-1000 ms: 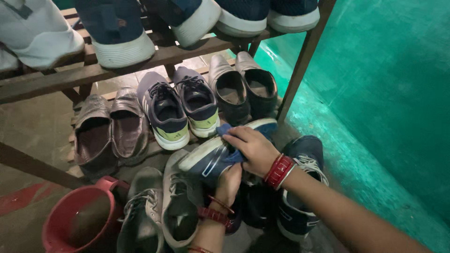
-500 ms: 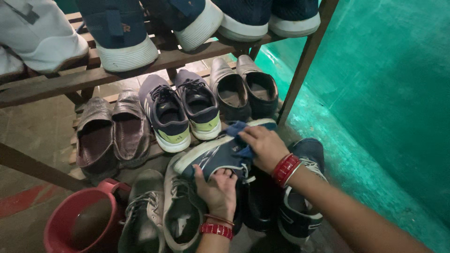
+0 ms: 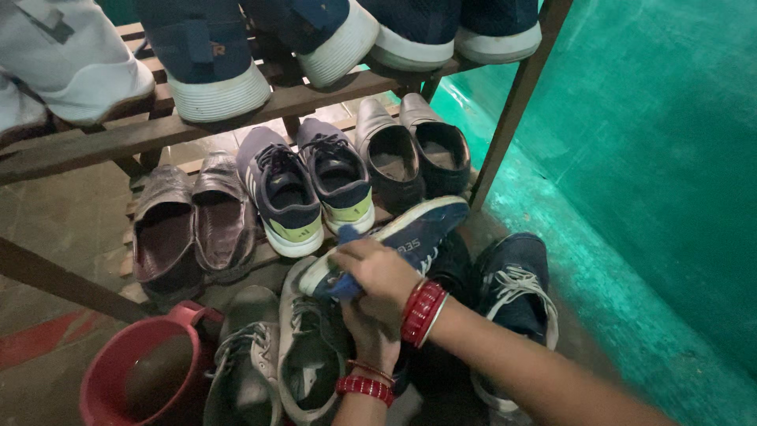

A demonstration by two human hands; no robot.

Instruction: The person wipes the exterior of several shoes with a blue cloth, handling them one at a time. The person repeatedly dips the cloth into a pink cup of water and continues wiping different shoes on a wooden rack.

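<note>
Far to the left of my fingers, a red plastic mug (image 3: 138,379) sits on the floor, and just above it a pair of worn brown slip-on shoes (image 3: 193,225) rests on the lower slats of the wooden shoe rack (image 3: 505,126). Nearer my hands, grey lace-up sneakers (image 3: 276,363) lie on the ground, touching my left wrist. My left hand (image 3: 371,339), a red beaded bracelet (image 3: 364,386) at the wrist, comes up from below with its fingers closed under the blue sneaker (image 3: 410,237), holding it tilted, sole turned outward, toe toward the rack; how far those fingers wrap I cannot tell, since my other hand covers them. My right hand (image 3: 378,272), red bangles (image 3: 423,312) on its wrist, lies over the heel end of that shoe, fingers curled tight on a small blue cloth (image 3: 343,280) pressed against the white sole edge. Just beyond my fingertips, a navy pair of trainers with pale green soles (image 3: 311,189) stands on the rack, with dark leather shoes (image 3: 410,154) beside them. To the right of my hands, a dark blue sneaker with white laces (image 3: 516,292) sits on the floor near the teal wall (image 3: 654,158). Overhead, more shoes line the upper shelf.
</note>
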